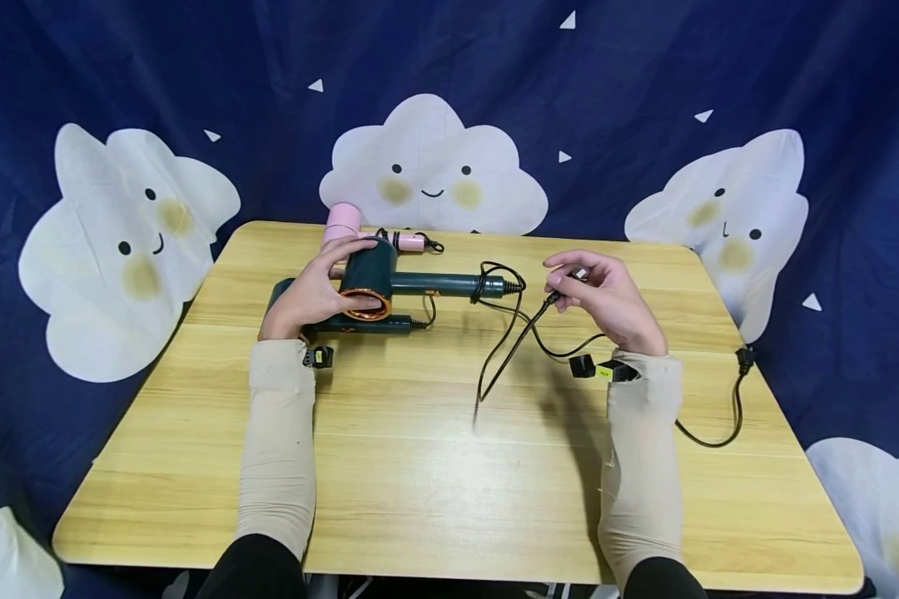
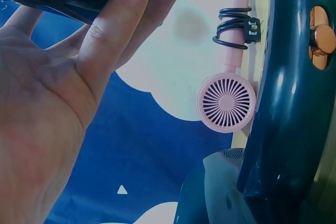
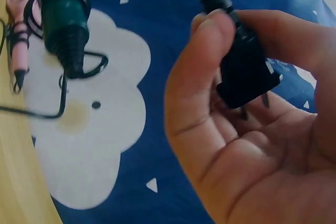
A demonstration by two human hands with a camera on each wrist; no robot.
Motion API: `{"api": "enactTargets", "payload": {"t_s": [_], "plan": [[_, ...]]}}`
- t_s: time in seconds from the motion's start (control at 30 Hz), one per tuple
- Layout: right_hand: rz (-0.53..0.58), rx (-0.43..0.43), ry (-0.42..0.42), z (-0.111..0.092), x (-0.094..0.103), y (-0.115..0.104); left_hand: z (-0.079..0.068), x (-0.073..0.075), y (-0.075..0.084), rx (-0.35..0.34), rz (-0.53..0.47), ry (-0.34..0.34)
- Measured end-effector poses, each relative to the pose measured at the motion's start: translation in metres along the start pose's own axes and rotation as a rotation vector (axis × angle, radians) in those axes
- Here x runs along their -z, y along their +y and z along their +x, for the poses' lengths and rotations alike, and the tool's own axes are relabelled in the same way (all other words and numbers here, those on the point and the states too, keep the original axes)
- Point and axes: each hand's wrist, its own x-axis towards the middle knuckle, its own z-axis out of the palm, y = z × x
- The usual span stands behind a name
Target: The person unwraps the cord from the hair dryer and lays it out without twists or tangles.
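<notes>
My left hand (image 1: 307, 293) grips the head of a dark green hair dryer (image 1: 372, 266), thumb at its copper-rimmed end, fingers over the far side. The dryer is raised above the table, its handle pointing right. Its black cord (image 1: 500, 366) is looped round the handle's end and hangs in a bend toward my right hand (image 1: 603, 295). That hand pinches the cord's black plug (image 3: 244, 69) between thumb and fingers, prongs toward the palm in the right wrist view. Below the raised dryer, a second dark green hair dryer (image 1: 374, 324) lies on the table, partly hidden by my left hand.
A pink hair dryer (image 1: 342, 221) lies at the table's back edge, black cord wrapped round its handle. Another cord passes behind my right forearm to a black plug (image 1: 745, 358) at the right edge. A blue cloud-print curtain (image 1: 607, 75) surrounds the wooden table (image 1: 434, 499).
</notes>
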Motion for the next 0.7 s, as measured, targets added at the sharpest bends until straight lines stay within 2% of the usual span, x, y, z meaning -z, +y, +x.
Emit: {"api": "enactTargets", "payload": {"t_s": [0.37, 0.7], "plan": [[-0.141, -0.146, 0.062, 0.004, 0.009, 0.006, 0.000, 0.002, 0.000, 0.009, -0.012, -0.003], [-0.162, -0.271, 0.049, 0.010, 0.015, 0.021, -0.002, 0.003, 0.001, 0.026, -0.004, -0.008]]}}
